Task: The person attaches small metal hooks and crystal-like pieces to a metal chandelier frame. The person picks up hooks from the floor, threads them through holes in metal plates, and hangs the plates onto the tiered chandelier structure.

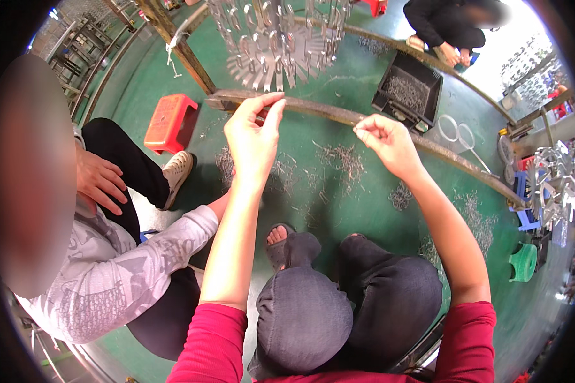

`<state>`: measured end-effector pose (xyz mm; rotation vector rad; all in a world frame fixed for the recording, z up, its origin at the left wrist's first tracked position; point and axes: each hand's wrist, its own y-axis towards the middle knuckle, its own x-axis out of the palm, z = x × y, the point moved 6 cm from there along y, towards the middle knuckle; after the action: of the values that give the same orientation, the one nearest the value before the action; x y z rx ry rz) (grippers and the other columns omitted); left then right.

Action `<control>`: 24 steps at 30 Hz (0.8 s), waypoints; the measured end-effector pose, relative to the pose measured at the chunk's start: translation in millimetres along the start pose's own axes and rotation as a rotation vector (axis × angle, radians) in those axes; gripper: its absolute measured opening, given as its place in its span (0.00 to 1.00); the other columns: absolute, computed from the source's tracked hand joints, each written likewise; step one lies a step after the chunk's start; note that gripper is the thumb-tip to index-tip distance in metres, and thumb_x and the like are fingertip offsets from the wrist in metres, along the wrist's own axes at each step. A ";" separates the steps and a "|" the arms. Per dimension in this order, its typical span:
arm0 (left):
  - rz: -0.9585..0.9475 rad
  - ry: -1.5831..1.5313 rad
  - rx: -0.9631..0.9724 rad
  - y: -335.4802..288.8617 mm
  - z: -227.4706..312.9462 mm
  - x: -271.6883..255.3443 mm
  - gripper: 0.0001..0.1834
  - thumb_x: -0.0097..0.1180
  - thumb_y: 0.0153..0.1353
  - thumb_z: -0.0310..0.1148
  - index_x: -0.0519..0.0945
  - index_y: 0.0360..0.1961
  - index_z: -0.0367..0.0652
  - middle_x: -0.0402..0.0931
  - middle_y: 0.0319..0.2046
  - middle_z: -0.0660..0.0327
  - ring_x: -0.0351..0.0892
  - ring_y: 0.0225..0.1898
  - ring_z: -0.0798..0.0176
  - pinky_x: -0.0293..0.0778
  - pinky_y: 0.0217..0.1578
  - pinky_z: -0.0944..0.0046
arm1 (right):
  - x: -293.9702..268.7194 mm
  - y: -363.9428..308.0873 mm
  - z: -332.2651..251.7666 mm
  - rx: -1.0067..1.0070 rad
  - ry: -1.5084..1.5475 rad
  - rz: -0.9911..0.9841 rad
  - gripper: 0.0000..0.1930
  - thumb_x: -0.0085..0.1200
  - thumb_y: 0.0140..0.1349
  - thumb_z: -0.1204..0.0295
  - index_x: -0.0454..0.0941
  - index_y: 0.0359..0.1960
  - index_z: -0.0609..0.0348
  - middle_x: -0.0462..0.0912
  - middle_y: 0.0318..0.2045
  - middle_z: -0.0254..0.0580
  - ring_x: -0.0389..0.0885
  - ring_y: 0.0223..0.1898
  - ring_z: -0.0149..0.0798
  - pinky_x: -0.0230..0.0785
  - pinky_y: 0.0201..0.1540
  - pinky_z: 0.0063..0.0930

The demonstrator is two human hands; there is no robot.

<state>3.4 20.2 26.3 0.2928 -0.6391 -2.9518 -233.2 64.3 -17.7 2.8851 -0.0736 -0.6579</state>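
Note:
My left hand (254, 137) is raised just below a hanging cluster of shiny metal pieces (278, 54). Its thumb and index finger are brought together close to the lowest pieces; what they hold, if anything, is too small to make out. To the right, my right hand (388, 143) is closed in a pinch in front of a long rusty bar (326, 112). Whatever lies between those fingertips is also too small to name. Below both hands, small metal hooks (342, 163) lie scattered in loose heaps on the green floor.
At my left sits a person in a grey patterned sleeve (134, 268), near my left forearm. A red stool (170, 121) stands beyond. A black crate (406, 89) of metal pieces sits behind the bar, near another crouching person (450, 29). A green stool (523, 262) is at right.

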 end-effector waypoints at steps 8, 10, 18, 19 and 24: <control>0.091 0.295 0.102 19.7 -18.0 28.0 0.14 0.64 0.49 0.35 0.83 0.36 0.41 0.79 0.27 0.64 0.72 0.24 0.72 0.69 0.29 0.70 | 9.7 47.3 -53.9 -0.081 0.099 -0.007 0.07 0.55 0.56 0.73 0.78 0.34 0.64 0.80 0.24 0.34 0.74 0.24 0.23 0.68 0.29 0.19; 0.113 0.360 0.103 23.3 -26.2 29.4 0.16 0.64 0.48 0.40 0.83 0.35 0.41 0.80 0.28 0.63 0.75 0.26 0.69 0.71 0.31 0.67 | 19.1 51.9 -55.6 -0.100 0.059 -0.011 0.07 0.55 0.56 0.73 0.78 0.34 0.64 0.80 0.23 0.35 0.75 0.24 0.23 0.68 0.29 0.20; 0.107 0.192 -0.014 25.3 -57.3 30.3 0.15 0.66 0.47 0.37 0.83 0.34 0.40 0.79 0.24 0.64 0.71 0.22 0.73 0.69 0.27 0.71 | 36.7 53.1 -43.5 -0.101 -0.056 0.048 0.07 0.56 0.56 0.73 0.78 0.33 0.63 0.81 0.25 0.35 0.77 0.26 0.25 0.69 0.33 0.22; 0.100 0.162 -0.037 25.2 -59.5 28.4 0.14 0.66 0.47 0.36 0.83 0.34 0.40 0.79 0.23 0.65 0.71 0.21 0.74 0.69 0.26 0.71 | 36.8 53.6 -39.7 -0.109 -0.063 0.065 0.07 0.56 0.56 0.73 0.78 0.33 0.63 0.82 0.25 0.35 0.77 0.27 0.25 0.69 0.33 0.22; 0.033 0.144 -0.060 26.8 -70.4 17.3 0.13 0.67 0.48 0.35 0.83 0.34 0.39 0.79 0.22 0.66 0.70 0.22 0.77 0.69 0.26 0.73 | 46.8 56.4 -30.1 -0.064 0.001 0.083 0.07 0.56 0.55 0.73 0.79 0.34 0.62 0.82 0.26 0.35 0.78 0.28 0.25 0.70 0.34 0.22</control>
<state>3.0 -34.6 -28.2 0.4795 -0.5309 -2.8786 -178.4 9.7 -0.4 2.8038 -0.1681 -0.6317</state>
